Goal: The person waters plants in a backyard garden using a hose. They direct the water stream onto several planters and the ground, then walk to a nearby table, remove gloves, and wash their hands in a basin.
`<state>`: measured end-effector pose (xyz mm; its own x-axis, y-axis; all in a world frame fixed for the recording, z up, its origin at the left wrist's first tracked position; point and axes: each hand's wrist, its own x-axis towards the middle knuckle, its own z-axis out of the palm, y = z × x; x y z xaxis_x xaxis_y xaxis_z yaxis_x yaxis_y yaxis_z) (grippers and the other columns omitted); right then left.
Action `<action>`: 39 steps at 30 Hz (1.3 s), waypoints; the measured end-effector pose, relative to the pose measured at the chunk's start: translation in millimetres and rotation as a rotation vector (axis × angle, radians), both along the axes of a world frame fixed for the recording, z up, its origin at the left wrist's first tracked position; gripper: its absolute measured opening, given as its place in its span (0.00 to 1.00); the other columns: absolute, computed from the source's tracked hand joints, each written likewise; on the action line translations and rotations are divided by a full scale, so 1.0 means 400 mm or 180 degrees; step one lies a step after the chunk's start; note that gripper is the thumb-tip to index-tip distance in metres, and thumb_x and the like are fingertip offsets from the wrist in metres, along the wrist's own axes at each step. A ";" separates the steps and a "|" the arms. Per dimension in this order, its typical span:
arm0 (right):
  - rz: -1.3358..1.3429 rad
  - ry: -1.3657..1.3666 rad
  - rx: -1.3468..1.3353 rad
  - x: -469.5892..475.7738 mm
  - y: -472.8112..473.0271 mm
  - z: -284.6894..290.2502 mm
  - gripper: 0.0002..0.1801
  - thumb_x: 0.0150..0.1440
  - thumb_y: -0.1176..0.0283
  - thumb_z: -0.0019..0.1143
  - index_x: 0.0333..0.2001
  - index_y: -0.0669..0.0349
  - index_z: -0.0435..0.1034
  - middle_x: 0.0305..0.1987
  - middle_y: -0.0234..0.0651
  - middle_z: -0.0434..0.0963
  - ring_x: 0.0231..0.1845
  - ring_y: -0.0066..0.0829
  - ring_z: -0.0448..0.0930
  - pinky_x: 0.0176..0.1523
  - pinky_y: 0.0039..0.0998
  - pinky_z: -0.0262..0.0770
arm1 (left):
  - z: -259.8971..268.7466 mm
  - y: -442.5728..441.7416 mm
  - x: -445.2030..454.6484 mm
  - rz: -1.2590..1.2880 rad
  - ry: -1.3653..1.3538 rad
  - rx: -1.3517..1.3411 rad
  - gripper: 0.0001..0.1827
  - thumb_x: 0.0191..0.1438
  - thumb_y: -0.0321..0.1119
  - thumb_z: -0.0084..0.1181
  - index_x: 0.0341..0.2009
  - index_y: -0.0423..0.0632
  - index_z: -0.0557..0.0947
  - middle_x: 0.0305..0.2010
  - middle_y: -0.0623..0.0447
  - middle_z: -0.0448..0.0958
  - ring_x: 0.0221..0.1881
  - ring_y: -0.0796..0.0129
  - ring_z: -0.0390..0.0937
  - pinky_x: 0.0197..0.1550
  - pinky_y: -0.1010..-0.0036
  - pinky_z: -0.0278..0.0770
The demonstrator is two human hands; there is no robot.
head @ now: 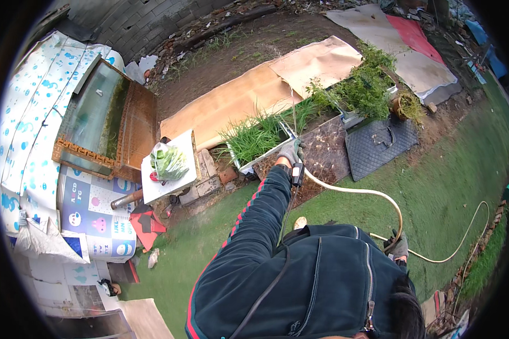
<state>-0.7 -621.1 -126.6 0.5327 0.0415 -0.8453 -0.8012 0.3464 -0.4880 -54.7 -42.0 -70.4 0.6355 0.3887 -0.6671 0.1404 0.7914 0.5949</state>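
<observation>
My left hand [290, 151], in a grey work glove, grips a pale garden hose [343, 187] near its end, beside a white planter box [261, 157] of long green leaves [254, 137]. From there a thin stream of water [295, 114] runs out over the tan sheets [237, 101]. Also gloved, my right hand [398, 245] holds the same hose lower down, close to my right side. Between the two hands the hose hangs in a bend. The hose's nozzle end is mostly hidden by the left glove.
Bushy potted plants [367, 91] stand beyond a brown board [322, 152] and a black quilted mat [381, 142]. To the left, a bag of leafy greens [168, 162] rests on a white table [146, 180] near a glass tank [91, 110]. More hose [462, 248] trails across green turf.
</observation>
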 end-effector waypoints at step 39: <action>0.0852 -0.0173 0.0350 0.061 0.208 0.009 0.24 0.60 0.52 0.36 0.40 0.64 0.66 0.15 0.29 0.58 0.15 0.22 0.60 0.21 0.23 0.58 | -0.079 0.100 -0.406 0.1117 0.0101 -0.0034 0.09 0.55 0.38 0.48 0.26 0.49 0.73 0.13 0.60 0.60 0.10 0.74 0.58 0.12 0.78 0.61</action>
